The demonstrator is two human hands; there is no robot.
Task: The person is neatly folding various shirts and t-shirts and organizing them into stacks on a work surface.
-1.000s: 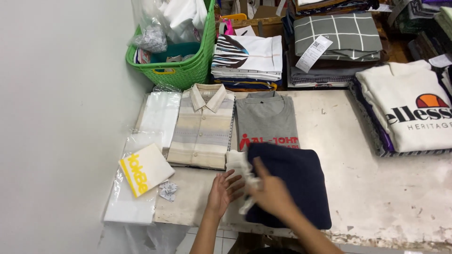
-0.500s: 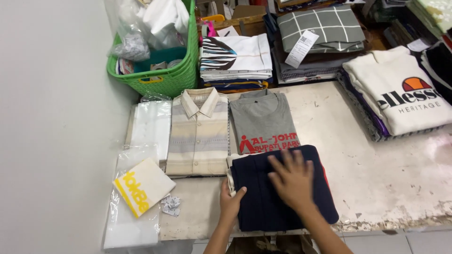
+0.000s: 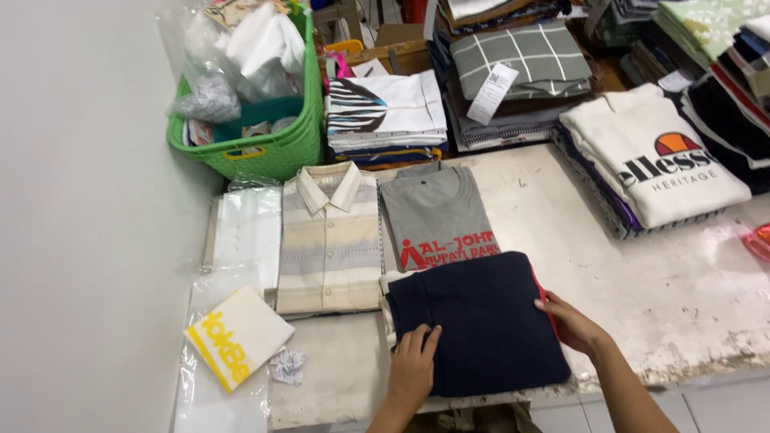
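My folded navy garment lies flat at the near edge of the bench, a squarish dark block only a little deeper than it is wide, turned slightly so its far right corner sits further from me than its far left. Its far edge overlaps the bottom of a grey T-shirt with red lettering, whose collar points away from me. The cloth is plain dark blue, smooth on top, with a thin red line showing along its right edge and a bit of white cloth peeking out at its left edge.

My left hand rests palm down on the near left part of the garment, fingers spread flat, gripping nothing. My right hand is at the right edge, its fingers pressed against that side; I cannot tell if they pinch the cloth.

To the left of the grey shirt lies a striped cream collared shirt, collar also pointing away. Beyond it stands a green basket. Well to the right sits a cream sweatshirt on a stack.
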